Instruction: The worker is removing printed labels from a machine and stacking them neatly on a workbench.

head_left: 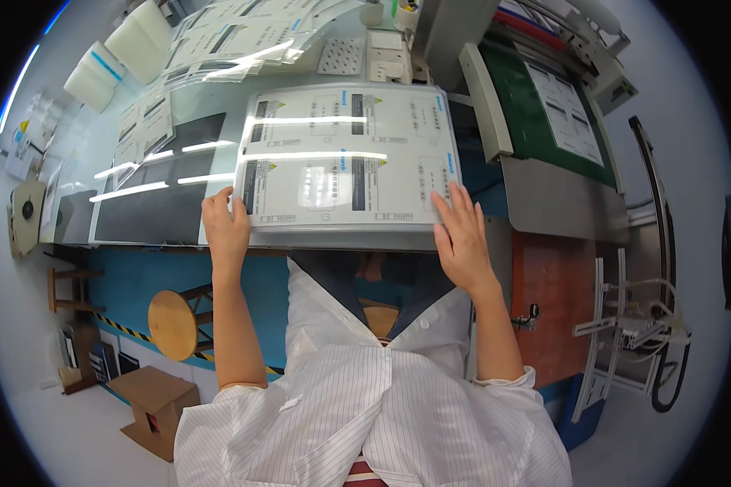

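Observation:
A stack of clear plastic sheets (pixel 300 183) printed with black panels, small yellow triangles and blue marks lies squarely in front of me at the table's near edge. Its glossy top reflects bright strips of light. My left hand (pixel 226 226) is at the stack's left edge near the front corner, fingers bent and thumb apart from them. On the opposite side, my right hand (pixel 465 243) rests its outstretched fingers along the right edge by the near corner. Neither hand has a sheet visibly gripped.
A dark mat (pixel 150 207) lies left of the stack, with loose printed sheets (pixel 146 130) beyond it. White rolls (pixel 93 81) stand at the far left. On the right is a machine with a green belt (pixel 536 142) carrying a printed sheet. A round wooden stool (pixel 173 325) stands below left.

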The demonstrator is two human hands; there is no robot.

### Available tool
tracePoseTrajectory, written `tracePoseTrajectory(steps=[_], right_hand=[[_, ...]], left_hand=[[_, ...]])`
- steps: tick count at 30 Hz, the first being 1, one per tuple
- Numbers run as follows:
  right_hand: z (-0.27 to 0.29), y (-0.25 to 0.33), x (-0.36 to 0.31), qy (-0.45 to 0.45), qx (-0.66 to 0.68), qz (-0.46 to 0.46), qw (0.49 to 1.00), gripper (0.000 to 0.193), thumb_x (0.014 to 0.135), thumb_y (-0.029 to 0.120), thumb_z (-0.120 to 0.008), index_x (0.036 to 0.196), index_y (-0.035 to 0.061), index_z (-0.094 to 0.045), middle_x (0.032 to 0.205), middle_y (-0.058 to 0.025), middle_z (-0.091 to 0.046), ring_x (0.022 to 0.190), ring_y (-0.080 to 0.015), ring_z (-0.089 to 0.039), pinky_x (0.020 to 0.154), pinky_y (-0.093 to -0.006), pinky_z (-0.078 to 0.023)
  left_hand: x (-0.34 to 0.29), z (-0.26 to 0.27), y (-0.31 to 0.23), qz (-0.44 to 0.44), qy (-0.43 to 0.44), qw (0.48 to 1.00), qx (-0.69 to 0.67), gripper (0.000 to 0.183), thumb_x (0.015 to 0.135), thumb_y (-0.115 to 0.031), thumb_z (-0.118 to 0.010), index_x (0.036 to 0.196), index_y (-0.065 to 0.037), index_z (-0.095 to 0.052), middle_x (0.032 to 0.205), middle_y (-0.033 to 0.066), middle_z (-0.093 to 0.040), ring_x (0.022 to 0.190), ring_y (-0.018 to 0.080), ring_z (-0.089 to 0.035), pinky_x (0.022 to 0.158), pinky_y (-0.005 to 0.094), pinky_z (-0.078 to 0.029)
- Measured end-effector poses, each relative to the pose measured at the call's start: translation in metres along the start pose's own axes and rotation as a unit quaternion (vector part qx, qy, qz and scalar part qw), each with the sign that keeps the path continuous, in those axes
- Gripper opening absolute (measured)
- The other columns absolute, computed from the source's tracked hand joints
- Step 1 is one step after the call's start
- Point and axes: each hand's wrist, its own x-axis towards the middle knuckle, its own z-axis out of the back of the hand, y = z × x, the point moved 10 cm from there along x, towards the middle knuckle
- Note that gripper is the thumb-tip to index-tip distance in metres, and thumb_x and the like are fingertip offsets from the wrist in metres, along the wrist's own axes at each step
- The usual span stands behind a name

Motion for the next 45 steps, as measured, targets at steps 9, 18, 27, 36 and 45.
tracePoseTrajectory(steps=[9, 18, 27, 36, 45], right_hand=[[-0.034, -0.072, -0.014, -0.056, 0.476, -0.250, 0.841, 0.060, 0.105, 0.038, -0.033, 0.148, -0.0025, -0.027, 0.152, -0.0172, -0.031, 0.141, -0.0236, -0.029, 0.114, -0.0312, -0.021], [-0.031, -0.116, -0.007, 0.012, 0.527, -0.224, 0.819, 0.055, 0.104, 0.031, -0.040, 0.147, -0.0013, -0.031, 0.147, -0.0146, -0.039, 0.136, -0.0213, -0.036, 0.112, -0.0302, -0.027], [0.066, -0.322, -0.017, -0.217, 0.122, -0.320, 0.914, 0.050, 0.096, 0.021, -0.054, 0.138, -0.0022, -0.041, 0.147, -0.0240, -0.036, 0.139, -0.0336, -0.033, 0.113, -0.0423, -0.028], [0.094, -0.389, -0.031, -0.178, -0.235, -0.405, 0.866, 0.059, 0.098, 0.036, -0.043, 0.146, 0.0028, -0.031, 0.155, -0.0195, -0.024, 0.145, -0.0350, -0.018, 0.117, -0.0510, -0.010], [0.097, -0.415, -0.038, -0.136, -0.190, -0.443, 0.866, 0.058, 0.097, 0.034, -0.040, 0.148, 0.0074, -0.032, 0.156, -0.0156, -0.025, 0.145, -0.0339, -0.020, 0.117, -0.0523, -0.011]], left_hand=[[0.015, -0.026, 0.003, 0.048, -0.001, 0.997, -0.054, 0.046, 0.102, -0.032, -0.041, 0.127, 0.005, -0.052, 0.126, 0.0230, -0.053, 0.119, 0.0369, -0.049, 0.101, 0.0408, -0.039], [0.018, -0.039, -0.007, 0.040, 0.027, 0.997, -0.059, 0.045, 0.102, -0.033, -0.040, 0.133, -0.003, -0.052, 0.123, 0.0222, -0.059, 0.115, 0.0376, -0.056, 0.095, 0.0386, -0.043], [0.019, -0.045, 0.016, 0.029, 0.020, 0.999, 0.013, 0.047, 0.101, -0.033, -0.041, 0.135, 0.000, -0.047, 0.123, 0.0252, -0.059, 0.113, 0.0412, -0.056, 0.094, 0.0414, -0.044], [0.018, -0.047, 0.022, 0.073, 0.026, 0.996, 0.047, 0.047, 0.101, -0.032, -0.040, 0.135, -0.001, -0.047, 0.124, 0.0240, -0.059, 0.113, 0.0402, -0.057, 0.094, 0.0414, -0.044], [0.018, -0.048, 0.021, 0.082, 0.022, 0.994, 0.065, 0.049, 0.101, -0.033, -0.041, 0.135, 0.001, -0.047, 0.123, 0.0254, -0.059, 0.112, 0.0420, -0.057, 0.094, 0.0424, -0.044]])
